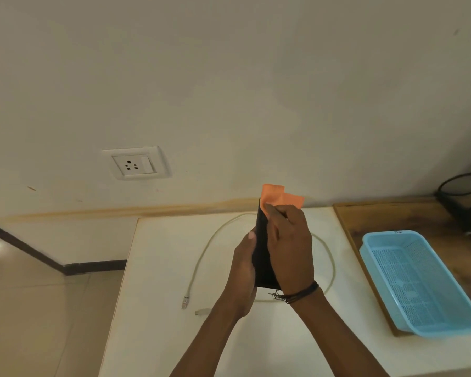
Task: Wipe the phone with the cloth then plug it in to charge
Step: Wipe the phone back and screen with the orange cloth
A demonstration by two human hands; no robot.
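Observation:
My left hand (244,270) grips a black phone (261,248) from the left and holds it upright above the white table (158,268). My right hand (288,246) lies over the phone's face and presses an orange cloth (276,197) against its top end; the cloth sticks out above my fingers. Most of the phone's face is hidden by my right hand. A pale charging cable (201,257) loops on the table behind my hands, with its two plug ends (185,302) lying near the left front.
A white wall socket (135,164) sits on the wall at the left above the table. A light blue perforated basket (416,281) rests on a wooden board (392,216) at the right. Dark cables (462,191) lie at the far right. The table's left edge drops to the floor.

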